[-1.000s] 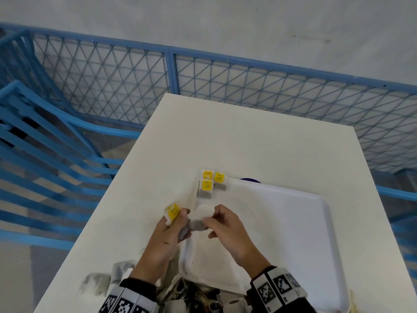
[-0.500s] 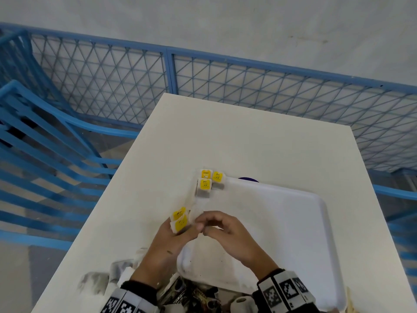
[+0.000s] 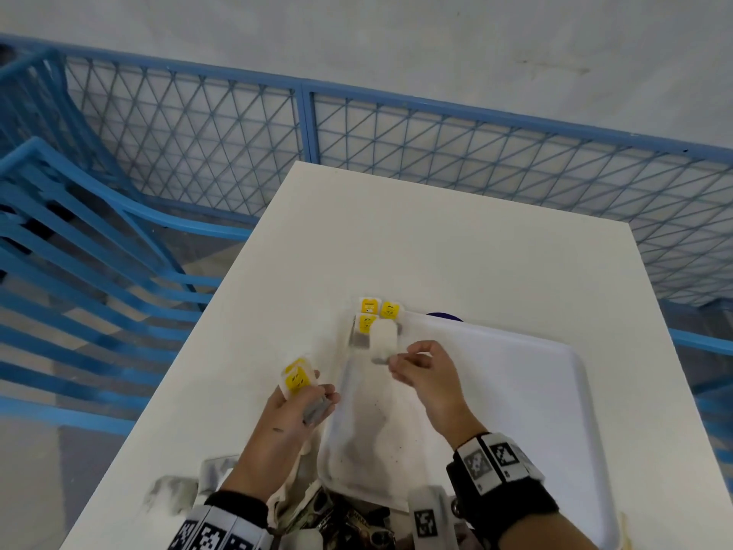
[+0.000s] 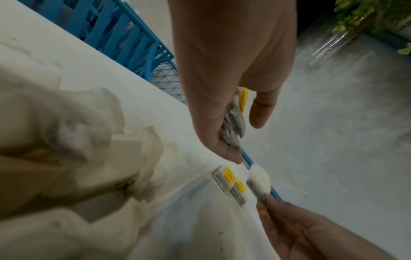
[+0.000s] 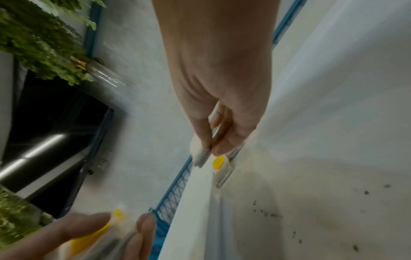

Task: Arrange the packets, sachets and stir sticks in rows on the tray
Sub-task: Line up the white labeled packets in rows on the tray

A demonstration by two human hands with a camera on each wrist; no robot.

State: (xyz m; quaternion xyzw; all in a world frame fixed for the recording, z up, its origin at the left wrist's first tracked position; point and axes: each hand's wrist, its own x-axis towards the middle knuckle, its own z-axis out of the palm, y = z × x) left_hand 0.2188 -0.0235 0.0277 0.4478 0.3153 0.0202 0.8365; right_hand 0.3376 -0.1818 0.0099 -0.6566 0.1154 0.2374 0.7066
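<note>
A white tray lies on the white table. At its far left corner lie three yellow-labelled sachets. My right hand pinches one sachet, white side up, just above that corner beside the laid ones. In the right wrist view thumb and finger pinch the sachet by its end. My left hand hovers over the table left of the tray, gripping a small stack of yellow-labelled sachets. The left wrist view shows that stack between thumb and fingers.
Loose packets and wrappers lie in a heap at the near table edge between my wrists, with grey-white packets to the left. A blue mesh fence surrounds the table. A dark purple object peeks from behind the tray.
My right hand took one sachet from the stack in my left hand and carried it away toward the tray's far left corner. The hands have separated; the left stays beside the tray.
</note>
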